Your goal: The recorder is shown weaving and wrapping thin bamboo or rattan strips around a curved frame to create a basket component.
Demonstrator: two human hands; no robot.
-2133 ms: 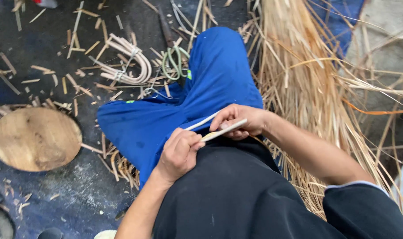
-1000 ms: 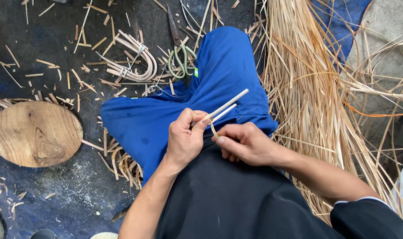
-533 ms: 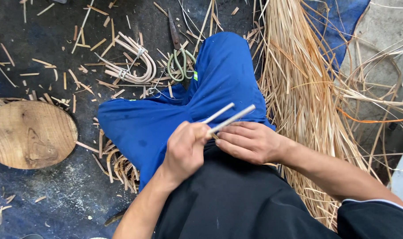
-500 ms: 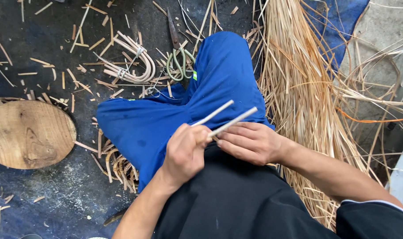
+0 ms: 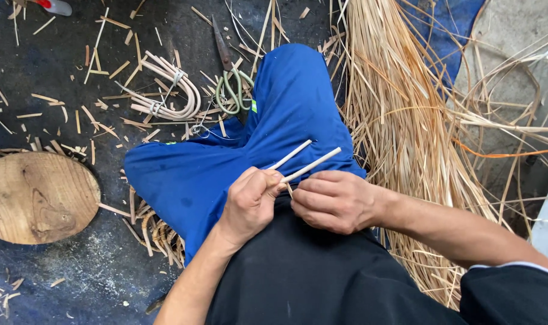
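- The left hand (image 5: 250,204) has its grip closed around two pale cane rods (image 5: 304,161), pinching them near their lower ends between thumb and fingers.
- From that grip the rods slant up and to the right, side by side, their free ends spread a little apart over the blue trouser leg (image 5: 250,150).
- The right hand (image 5: 337,201) lies just right of the grip, fingers curled in and touching the rods' lower ends; whether it clamps them I cannot tell.
- Right of both hands, a thick bundle of straw-coloured cane strips (image 5: 394,120) lies on the floor.
- Above the grip, past the knee, green-handled shears (image 5: 229,78) lie beside a tied coil of pale cane (image 5: 172,96).
- Far left of the grip sits a round wooden block (image 5: 36,195) among scattered offcuts.
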